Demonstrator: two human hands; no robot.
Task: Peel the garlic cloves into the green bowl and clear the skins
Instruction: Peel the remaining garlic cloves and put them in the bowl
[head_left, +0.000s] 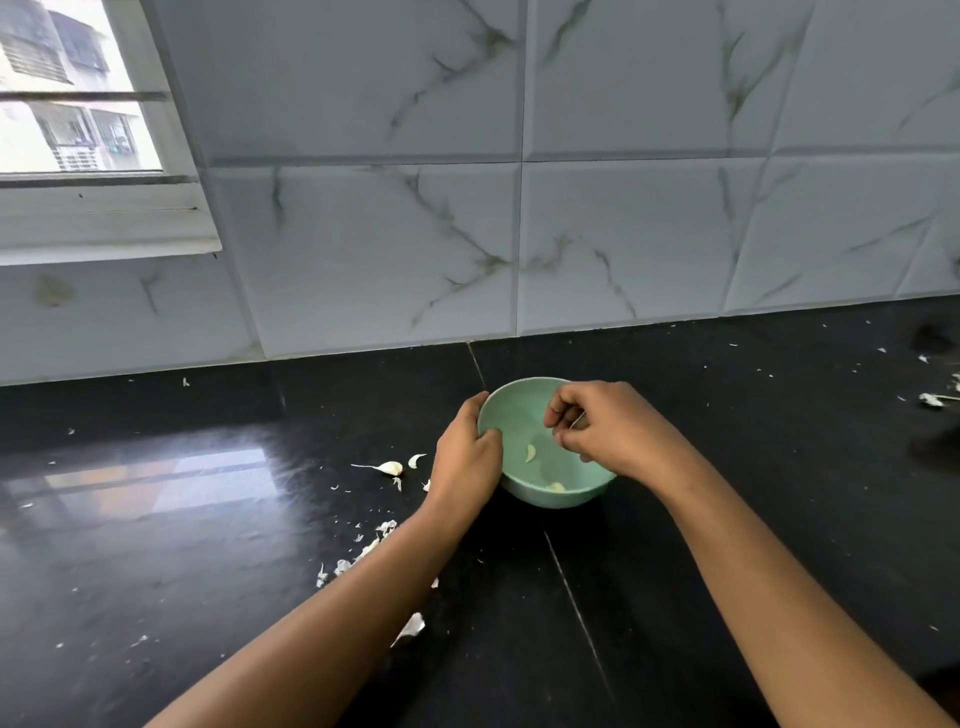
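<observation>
The green bowl (519, 410) stands on the black counter (182, 519) near the tiled wall. My left hand (465, 457) grips its left rim, thumb inside. My right hand (597, 431) hovers over the bowl's right side with fingers curled together; I cannot tell whether they pinch anything. Two peeled garlic cloves lie inside: one in the middle (530, 453) and one near the front wall (557, 487). An unpeeled clove (390, 467) with a thin stem lies just left of my left hand. Papery skins (363, 551) are scattered along my left forearm, with a larger skin (413, 626) nearer me.
More skin scraps (932, 399) lie at the counter's far right edge. A marble-pattern tiled wall (519, 234) rises behind the bowl. A window sill (104, 223) projects at the upper left. A seam (576, 608) runs across the counter between my arms.
</observation>
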